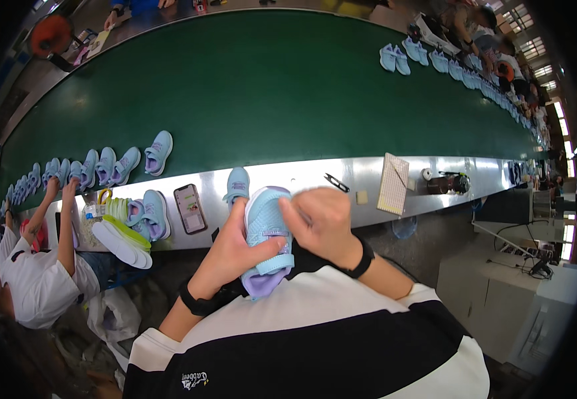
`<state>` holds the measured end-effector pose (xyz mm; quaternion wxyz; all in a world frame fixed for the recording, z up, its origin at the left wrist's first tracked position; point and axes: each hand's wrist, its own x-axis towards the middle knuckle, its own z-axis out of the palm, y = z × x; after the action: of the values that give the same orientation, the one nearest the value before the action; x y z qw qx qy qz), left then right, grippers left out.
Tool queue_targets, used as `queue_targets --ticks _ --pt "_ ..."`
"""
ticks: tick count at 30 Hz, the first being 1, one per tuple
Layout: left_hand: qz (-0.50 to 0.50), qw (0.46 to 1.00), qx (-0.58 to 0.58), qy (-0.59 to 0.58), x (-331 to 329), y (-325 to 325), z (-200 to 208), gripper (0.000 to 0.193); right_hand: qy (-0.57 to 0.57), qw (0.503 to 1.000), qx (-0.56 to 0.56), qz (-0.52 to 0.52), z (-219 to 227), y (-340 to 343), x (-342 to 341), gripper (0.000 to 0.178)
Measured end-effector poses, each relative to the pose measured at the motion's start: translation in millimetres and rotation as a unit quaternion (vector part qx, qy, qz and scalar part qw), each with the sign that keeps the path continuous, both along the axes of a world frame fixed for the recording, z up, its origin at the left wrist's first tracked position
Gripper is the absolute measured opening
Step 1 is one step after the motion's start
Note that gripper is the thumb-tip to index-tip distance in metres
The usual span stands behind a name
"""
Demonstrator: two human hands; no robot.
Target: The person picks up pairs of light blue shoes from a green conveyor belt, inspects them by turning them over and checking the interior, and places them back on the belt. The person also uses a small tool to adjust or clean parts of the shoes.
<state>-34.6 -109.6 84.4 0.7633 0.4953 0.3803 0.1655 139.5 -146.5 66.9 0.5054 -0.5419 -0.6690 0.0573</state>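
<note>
A light blue sneaker (270, 219) with a purple lining is held in front of my chest, toe pointing away and collar toward me. My left hand (232, 256) is closed round its left side, thumb across the upper near the strap. At the toe, on the right, my right hand (322, 223) is curled, thumb and fingers drawn together against the shoe; anything pinched in them is hidden. Its mate, another blue sneaker (238, 181), rests on the metal ledge just beyond my left hand, partly covered by it.
Along the metal ledge (315, 171) lie a phone (190, 209), black thread snips (336, 183), a small beige block (361, 197) and a notepad with a pen (393, 185). Insoles (121, 243) and more sneakers (159, 153) are at left, near a co-worker (49, 279). A green belt (262, 86) runs beyond.
</note>
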Motion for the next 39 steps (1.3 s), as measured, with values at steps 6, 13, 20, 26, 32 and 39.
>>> queue_targets --ticks 6,13,20,26,32,39 --pt "0.009 0.999 0.039 -0.005 -5 4 -17 0.049 -0.09 0.993 -0.045 -0.059 -1 5 -2 0.033" --pt "-0.026 0.996 0.086 0.02 4 6 -22 0.061 -0.062 0.998 0.024 -0.014 23 12 4 0.031" --pt "-0.05 0.994 0.074 0.058 -5 8 -21 0.062 -0.044 0.998 0.043 0.024 18 9 -3 0.031" --pt "-0.047 0.992 0.112 0.044 3 1 -16 0.056 -0.057 0.995 -0.01 -0.079 22 41 1 0.027" --pt "0.001 0.999 0.045 -0.008 3 1 -13 0.06 0.05 0.992 -0.114 -0.032 12 9 25 0.022" --pt "-0.005 1.0 0.023 -0.002 12 0 -9 0.056 0.028 0.997 -0.076 0.006 14 -5 10 0.024"
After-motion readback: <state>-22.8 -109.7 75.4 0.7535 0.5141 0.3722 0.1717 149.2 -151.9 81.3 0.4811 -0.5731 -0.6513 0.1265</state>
